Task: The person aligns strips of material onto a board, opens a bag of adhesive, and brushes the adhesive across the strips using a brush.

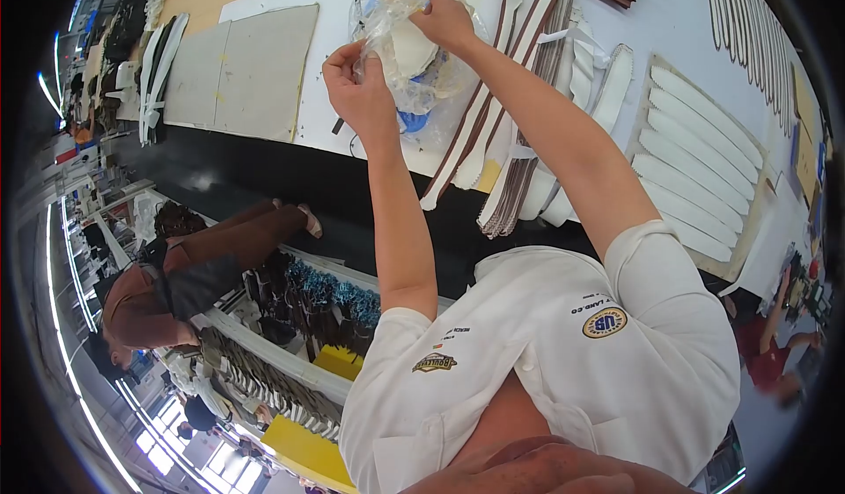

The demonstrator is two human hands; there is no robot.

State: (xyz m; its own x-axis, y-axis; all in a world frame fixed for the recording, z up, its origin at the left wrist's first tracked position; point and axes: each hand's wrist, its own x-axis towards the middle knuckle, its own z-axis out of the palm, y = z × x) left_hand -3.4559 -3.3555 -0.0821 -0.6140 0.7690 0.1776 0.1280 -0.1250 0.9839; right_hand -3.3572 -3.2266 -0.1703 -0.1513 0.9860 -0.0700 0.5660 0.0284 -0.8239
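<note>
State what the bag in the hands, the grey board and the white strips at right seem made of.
Bag: thin clear plastic; glossy, creased, see-through. Grey board: probably matte cardboard, judging by its flat, dull face. White strips: perhaps leather or imitation; smooth, but the look leaves this open.

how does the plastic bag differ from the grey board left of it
The plastic bag is clear and crumpled; the grey board is opaque and flat. The left hand and right hand grip the plastic bag, while neither touches the grey board.
</note>
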